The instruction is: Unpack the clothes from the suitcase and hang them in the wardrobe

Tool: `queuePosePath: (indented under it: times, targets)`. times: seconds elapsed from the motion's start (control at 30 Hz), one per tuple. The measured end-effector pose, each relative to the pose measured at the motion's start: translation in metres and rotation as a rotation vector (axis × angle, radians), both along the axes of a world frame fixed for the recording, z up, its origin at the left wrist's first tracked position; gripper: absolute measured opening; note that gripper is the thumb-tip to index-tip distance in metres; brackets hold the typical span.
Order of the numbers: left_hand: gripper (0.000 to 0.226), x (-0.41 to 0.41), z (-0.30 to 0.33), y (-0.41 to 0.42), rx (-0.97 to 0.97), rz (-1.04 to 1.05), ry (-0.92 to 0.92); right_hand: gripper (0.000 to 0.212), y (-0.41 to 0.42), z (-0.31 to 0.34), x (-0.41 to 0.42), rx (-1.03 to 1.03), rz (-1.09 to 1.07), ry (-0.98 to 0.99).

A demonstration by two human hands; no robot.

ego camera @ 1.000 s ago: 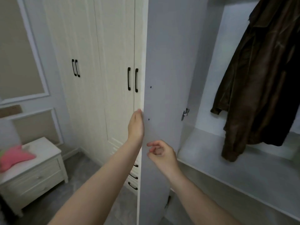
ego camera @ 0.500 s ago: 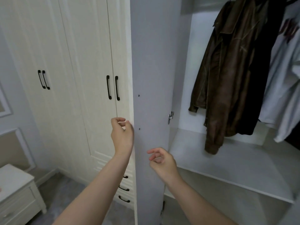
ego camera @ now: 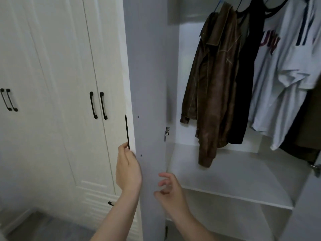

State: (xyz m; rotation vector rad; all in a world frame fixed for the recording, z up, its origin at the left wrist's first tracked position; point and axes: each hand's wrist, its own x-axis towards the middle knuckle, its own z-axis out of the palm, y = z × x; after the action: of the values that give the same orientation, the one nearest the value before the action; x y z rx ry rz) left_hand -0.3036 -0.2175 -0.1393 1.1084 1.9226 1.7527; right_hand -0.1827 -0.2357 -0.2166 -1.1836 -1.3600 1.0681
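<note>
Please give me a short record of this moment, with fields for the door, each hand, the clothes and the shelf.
door: open wardrobe door, seen nearly edge-on
left hand: left hand at the door's outer edge, fingers by the black handle
right hand: right hand loosely open, holding nothing, in front of the door's inner face
clothes: brown jacket, black garment, white T-shirt, all hanging
shelf: shelf under the clothes, nothing lying on it
suitcase: not in view
</note>
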Motion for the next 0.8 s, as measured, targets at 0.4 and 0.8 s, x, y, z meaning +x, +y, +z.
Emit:
queuePosePath:
  times: [0.4,0.8]
  targets:
    - [0.012,0.109,-0.011,0.006,0.130,-0.349,0.372,0.054,0.013,0.020,0.076,0.253,-0.256,-0.042]
    - [0.008,0.245,-0.009,0.112,0.243,-0.708,0.501,0.055,0.066,0.008,0.221,0.192,-0.509,0.008]
